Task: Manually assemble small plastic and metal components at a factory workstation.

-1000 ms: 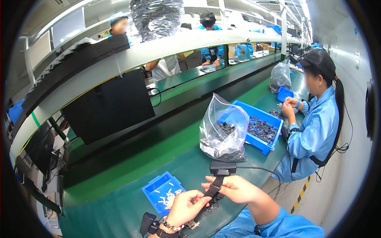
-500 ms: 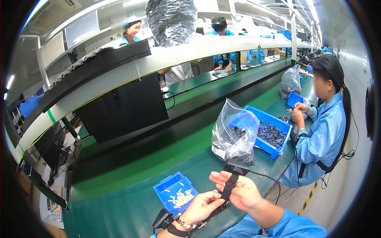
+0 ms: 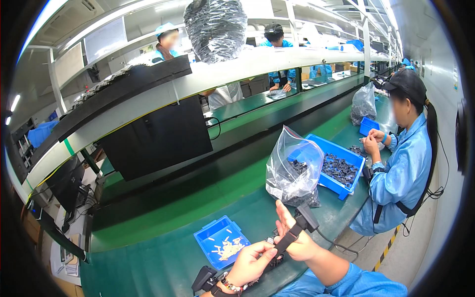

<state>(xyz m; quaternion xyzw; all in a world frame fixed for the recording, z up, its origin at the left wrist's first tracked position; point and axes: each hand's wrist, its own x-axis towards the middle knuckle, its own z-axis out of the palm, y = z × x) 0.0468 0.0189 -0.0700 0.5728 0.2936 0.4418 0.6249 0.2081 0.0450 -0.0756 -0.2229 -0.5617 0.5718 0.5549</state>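
Observation:
A black strap [image 3: 286, 241] runs across my right hand [image 3: 300, 247] and carries a small black box-shaped device [image 3: 308, 218] with a cable. The thumb and fingers of my left hand [image 3: 251, 262] pinch the lower end of this strap. My right hand is held edge-on with its fingers stretched up, holding nothing. A beaded bracelet [image 3: 231, 285] and another strapped black device [image 3: 204, 278] sit at my left wrist. Just left of my hands lies a blue tray [image 3: 205, 242] with pale small pieces [image 3: 229, 248]. Small dark parts under my hands are mostly hidden.
A clear plastic bag [image 3: 292, 173] of dark parts stands ahead, beside a larger blue bin [image 3: 341, 190] of black pieces. At the right a co-worker [image 3: 403, 153] in blue handles small parts. The green bench [image 3: 163, 218] stretches away under a white shelf [image 3: 143, 106].
My right hand has turned from palm-up toward edge-on, its fingers swinging upward. The strapped device has tilted and shifted slightly right. My left hand keeps its pinch on the strap.

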